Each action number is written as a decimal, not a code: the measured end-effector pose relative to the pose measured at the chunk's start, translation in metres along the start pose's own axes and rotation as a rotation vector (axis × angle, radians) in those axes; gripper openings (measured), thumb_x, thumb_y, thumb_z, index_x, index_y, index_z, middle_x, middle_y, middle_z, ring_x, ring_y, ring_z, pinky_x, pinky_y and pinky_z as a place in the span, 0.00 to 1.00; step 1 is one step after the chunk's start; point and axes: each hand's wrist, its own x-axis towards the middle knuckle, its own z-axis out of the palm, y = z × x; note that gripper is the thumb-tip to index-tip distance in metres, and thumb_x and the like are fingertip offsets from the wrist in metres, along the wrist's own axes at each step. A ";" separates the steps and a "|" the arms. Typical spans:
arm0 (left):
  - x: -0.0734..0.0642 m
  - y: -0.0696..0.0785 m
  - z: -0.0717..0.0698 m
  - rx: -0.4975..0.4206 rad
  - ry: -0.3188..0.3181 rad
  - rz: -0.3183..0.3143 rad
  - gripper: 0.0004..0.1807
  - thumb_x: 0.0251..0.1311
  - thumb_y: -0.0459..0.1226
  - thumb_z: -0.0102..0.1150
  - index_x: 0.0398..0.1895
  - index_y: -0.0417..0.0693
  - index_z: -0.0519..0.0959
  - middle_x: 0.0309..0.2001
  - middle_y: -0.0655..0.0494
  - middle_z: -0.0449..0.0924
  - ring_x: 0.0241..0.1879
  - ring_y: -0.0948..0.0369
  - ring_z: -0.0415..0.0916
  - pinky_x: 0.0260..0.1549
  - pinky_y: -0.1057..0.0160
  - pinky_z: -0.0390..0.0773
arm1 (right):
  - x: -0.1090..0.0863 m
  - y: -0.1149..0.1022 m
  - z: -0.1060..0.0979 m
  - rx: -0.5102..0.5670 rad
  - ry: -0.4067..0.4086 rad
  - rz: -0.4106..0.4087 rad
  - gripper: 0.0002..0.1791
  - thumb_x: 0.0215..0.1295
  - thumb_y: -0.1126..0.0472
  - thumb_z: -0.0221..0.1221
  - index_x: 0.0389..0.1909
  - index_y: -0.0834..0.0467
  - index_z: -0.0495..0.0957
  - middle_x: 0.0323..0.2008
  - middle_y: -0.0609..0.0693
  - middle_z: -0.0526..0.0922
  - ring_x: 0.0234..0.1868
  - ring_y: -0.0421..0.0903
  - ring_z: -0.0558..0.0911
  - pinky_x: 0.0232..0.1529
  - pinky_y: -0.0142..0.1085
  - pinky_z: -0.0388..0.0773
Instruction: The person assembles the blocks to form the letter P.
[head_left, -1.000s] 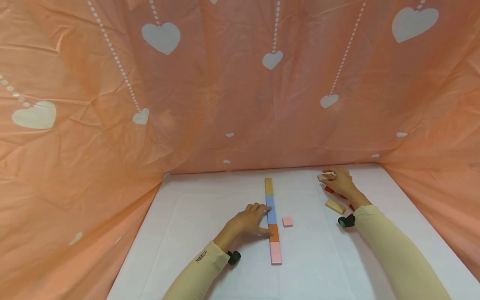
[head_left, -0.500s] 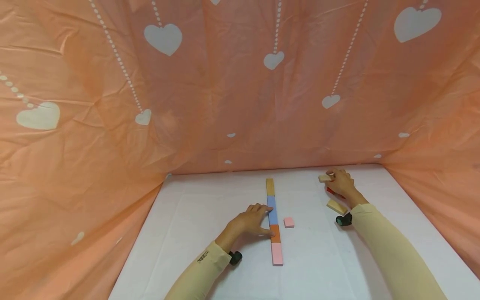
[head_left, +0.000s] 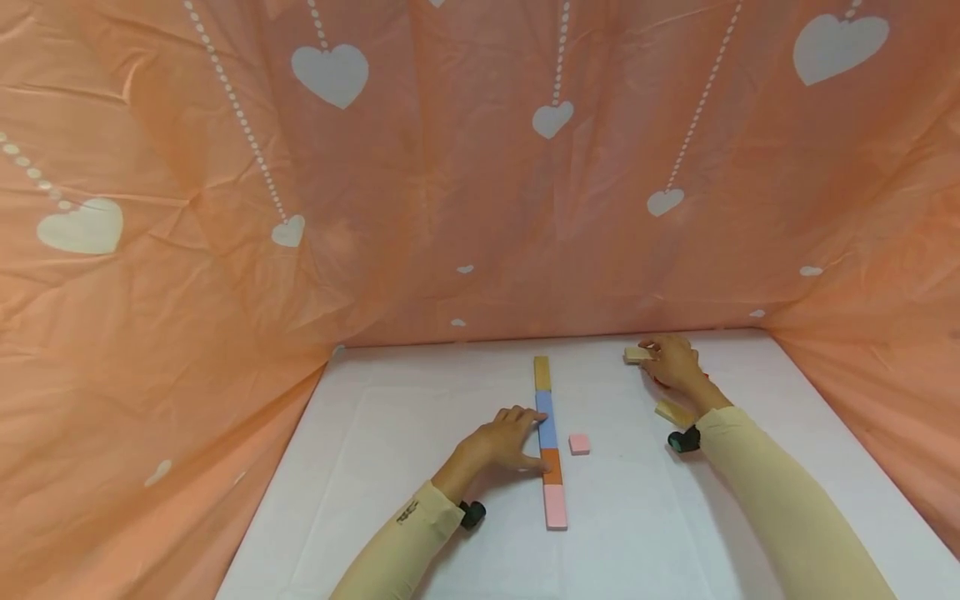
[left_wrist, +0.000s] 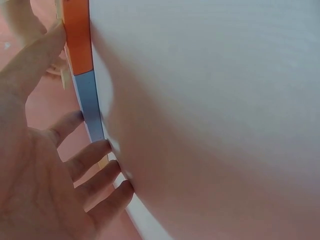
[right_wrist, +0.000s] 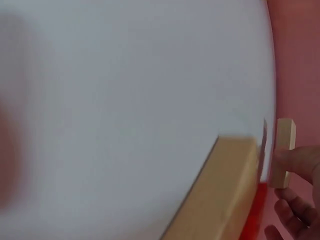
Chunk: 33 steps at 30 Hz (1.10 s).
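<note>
My right hand (head_left: pixel 671 360) pinches a plain wooden block (head_left: pixel 636 355) between thumb and fingers near the table's back right. The right wrist view shows that block (right_wrist: pixel 285 134) raised over the tabletop, thumb across its side. My left hand (head_left: pixel 498 442) is spread along a straight row of blocks. Its thumb touches the orange block (head_left: pixel 552 477) and its index fingertip rests at the blue block (head_left: pixel 546 404). A tan block (head_left: pixel 542 372) forms the row's far end, a pink block (head_left: pixel 555 507) its near end. In the left wrist view the fingers are loosely bent beside the row.
A small pink square block (head_left: pixel 579 444) lies just right of the row. Below my right hand lie another wooden block (head_left: pixel 672 412) and a red block (right_wrist: pixel 256 210), partly hidden. Behind the white table (head_left: pixel 390 467) hangs an orange curtain (head_left: pixel 420 208) with white hearts.
My right hand has moved a little left, carrying the wooden block away from the red piece and the other wooden block. My left hand stays at the row.
</note>
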 end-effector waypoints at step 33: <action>-0.001 0.002 0.000 0.004 0.009 -0.003 0.50 0.62 0.61 0.73 0.83 0.57 0.63 0.74 0.49 0.68 0.74 0.49 0.66 0.67 0.48 0.76 | 0.018 -0.064 0.056 0.169 -0.140 -0.085 0.15 0.75 0.65 0.65 0.58 0.66 0.81 0.57 0.68 0.77 0.54 0.64 0.76 0.61 0.58 0.77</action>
